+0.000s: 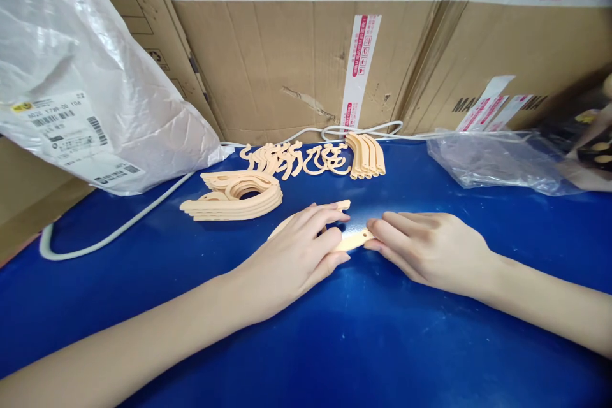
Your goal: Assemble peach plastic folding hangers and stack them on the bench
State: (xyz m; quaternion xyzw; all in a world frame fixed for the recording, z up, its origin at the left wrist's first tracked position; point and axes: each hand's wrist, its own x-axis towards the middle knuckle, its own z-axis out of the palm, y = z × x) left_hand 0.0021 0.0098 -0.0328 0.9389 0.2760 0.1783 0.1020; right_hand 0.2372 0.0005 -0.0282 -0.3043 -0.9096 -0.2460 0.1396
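Cream plastic piece [352, 241] held between both hands over the middle of the blue surface [373, 344], well in from the far edge. Gripped from the left by the left hand [289, 255], back of the hand uppermost, fingers bent over the piece and mostly covering it. Pinched at the right end by the right hand [433, 248], fingers drawn close together just beside a small hole. Also visible past the left fingers, a cream tip [344, 205]; cannot tell whether part of the same piece.

Just beyond the left hand, toward the left side of the far edge, a neat stack of cream frames [234, 211]. Farther out, near the far edge, a loose heap of cream hooks [272, 158], with a row of curved bars [367, 156] touching or just beside its right end. At the far right corner, a crumpled clear bag [497, 162]. At the far left corner, a large white bag [143, 108] with printed labels. Along the left edge and behind the hooks, a white cable [76, 255]. Past the far edge, taped cardboard boxes [277, 57].
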